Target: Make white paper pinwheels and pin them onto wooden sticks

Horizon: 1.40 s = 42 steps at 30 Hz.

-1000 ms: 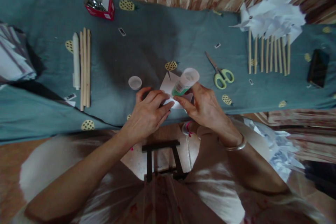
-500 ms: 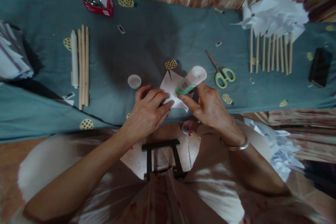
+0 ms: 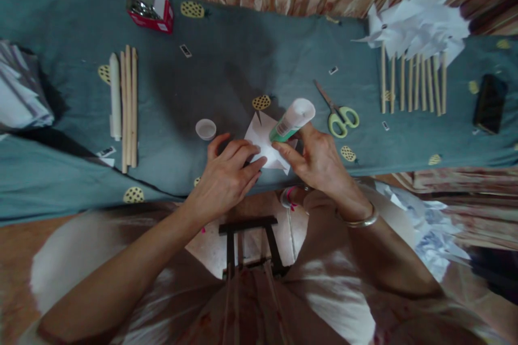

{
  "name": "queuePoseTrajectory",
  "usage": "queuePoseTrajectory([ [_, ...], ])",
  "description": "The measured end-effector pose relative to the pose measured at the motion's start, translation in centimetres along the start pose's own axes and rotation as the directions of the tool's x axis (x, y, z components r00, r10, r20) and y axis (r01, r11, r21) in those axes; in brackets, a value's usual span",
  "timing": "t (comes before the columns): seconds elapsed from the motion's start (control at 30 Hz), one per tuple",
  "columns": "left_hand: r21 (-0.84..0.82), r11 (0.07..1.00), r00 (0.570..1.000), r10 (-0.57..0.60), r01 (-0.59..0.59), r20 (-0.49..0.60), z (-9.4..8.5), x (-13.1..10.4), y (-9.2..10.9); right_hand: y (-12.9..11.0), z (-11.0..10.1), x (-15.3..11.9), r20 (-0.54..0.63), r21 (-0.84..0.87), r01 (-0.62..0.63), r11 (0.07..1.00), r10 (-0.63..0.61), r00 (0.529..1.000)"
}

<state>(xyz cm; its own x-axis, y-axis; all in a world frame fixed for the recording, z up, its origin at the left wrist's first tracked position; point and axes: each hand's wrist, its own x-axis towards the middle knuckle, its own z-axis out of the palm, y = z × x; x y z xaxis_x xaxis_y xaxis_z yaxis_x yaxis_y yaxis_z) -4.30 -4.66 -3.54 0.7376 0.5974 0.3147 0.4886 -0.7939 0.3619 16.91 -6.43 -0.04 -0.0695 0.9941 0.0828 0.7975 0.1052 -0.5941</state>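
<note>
My right hand (image 3: 319,159) is wrapped round a large white and green glue stick (image 3: 293,118), which tilts with its lower end down on a piece of white paper (image 3: 263,129). The paper has slit corners, and some are bent in toward its middle. On the paper's left side, the fingertips of my left hand (image 3: 226,172) hold it against the cloth, close to the glue stick's tip. A small round white cap (image 3: 206,129) lies just beyond my left hand. Scissors (image 3: 340,118) with green handles rest to the right of the glue stick.
Several wooden sticks (image 3: 128,108) and a white pen-like tube (image 3: 115,97) lie left. Behind them stands a red box (image 3: 151,16) of metal pieces. Stacked paper (image 3: 22,89) is far left; paper pinwheels (image 3: 421,24) on sticks and a dark phone (image 3: 490,103) are right.
The glue stick's upper end has shifted slightly, while its tip stays on the paper. My left hand keeps its place on the paper. The whole view has tilted a little.
</note>
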Motion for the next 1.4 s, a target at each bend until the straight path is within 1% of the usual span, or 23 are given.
queuePoseTrajectory([
  [0.23, -0.045, 0.999, 1.0, -0.015, 0.015, 0.004, 0.0, 0.1, -0.1, -0.2, 0.4, 0.3, 0.006, -0.01, 0.027, 1.0, -0.027, 1.0],
  [0.33, -0.03, 1.0, 1.0, 0.0, 0.0, -0.013, 0.1, 0.1, -0.1, -0.2, 0.5, 0.4, 0.016, -0.021, 0.032, 0.999, -0.032, 0.999],
  [0.47, -0.02, 1.0, 1.0, 0.011, -0.011, -0.01, 0.1, 0.0, -0.2, -0.2, 0.5, 0.5, 0.028, -0.014, 0.061, 0.998, -0.061, 0.998],
  [0.57, -0.014, 1.0, 1.0, 0.006, -0.006, -0.013, 0.1, 0.1, -0.2, -0.3, 0.4, 0.4, 0.042, -0.012, 0.076, 0.997, -0.075, 0.996],
  [0.67, 0.001, 1.0, 1.0, 0.014, -0.014, -0.028, 0.1, 0.1, -0.2, -0.5, 0.0, 0.2, 0.066, -0.016, 0.061, 0.998, -0.06, 0.996],
  [0.8, 0.026, 0.999, 1.0, 0.02, -0.019, -0.017, 0.1, 0.1, -0.2, -0.5, -0.4, -0.1, 0.075, -0.011, 0.065, 0.998, -0.064, 0.995],
  [0.93, 0.028, 0.999, 0.999, 0.028, -0.027, -0.026, 0.0, 0.2, -0.3, -0.2, -0.5, -0.2, 0.06, -0.028, 0.054, 0.998, -0.052, 0.997],
  [1.07, -0.005, 1.0, 1.0, -0.014, 0.014, 0.005, -0.1, 0.3, -0.2, 0.7, -0.4, 0.1, -0.032, -0.038, 0.011, 0.999, -0.012, 0.999],
  [1.13, -0.018, 0.999, 0.999, -0.034, 0.034, 0.024, -0.3, 0.3, 0.0, 1.4, -0.4, 0.4, -0.107, 0.05, -0.035, 0.998, 0.04, 0.993],
  [1.2, -0.02, 0.999, 0.998, -0.043, 0.043, 0.035, -0.6, 0.3, 0.3, 2.2, -0.6, 0.9, -0.177, 0.227, -0.064, 0.972, 0.106, 0.979],
  [1.23, -0.022, 0.999, 0.999, -0.043, 0.043, 0.032, -0.8, 0.3, 0.3, 2.5, -0.7, 1.2, -0.197, 0.329, -0.059, 0.942, 0.13, 0.972],
  [1.27, -0.025, 0.999, 0.999, -0.04, 0.041, 0.019, -1.1, 0.3, 0.3, 2.9, -0.9, 1.4, -0.204, 0.435, -0.057, 0.898, 0.161, 0.966],
  [1.33, -0.024, 0.999, 0.998, -0.026, 0.025, -0.052, -1.8, 0.3, -0.1, 3.4, -1.3, 1.8, -0.169, 0.621, -0.087, 0.779, 0.242, 0.955],
  [1.4, -0.006, 1.0, 0.984, -0.029, 0.029, -0.175, -2.5, 0.2, -0.9, 3.7, -1.6, 2.0, -0.106, 0.729, -0.137, 0.671, 0.308, 0.945],
])
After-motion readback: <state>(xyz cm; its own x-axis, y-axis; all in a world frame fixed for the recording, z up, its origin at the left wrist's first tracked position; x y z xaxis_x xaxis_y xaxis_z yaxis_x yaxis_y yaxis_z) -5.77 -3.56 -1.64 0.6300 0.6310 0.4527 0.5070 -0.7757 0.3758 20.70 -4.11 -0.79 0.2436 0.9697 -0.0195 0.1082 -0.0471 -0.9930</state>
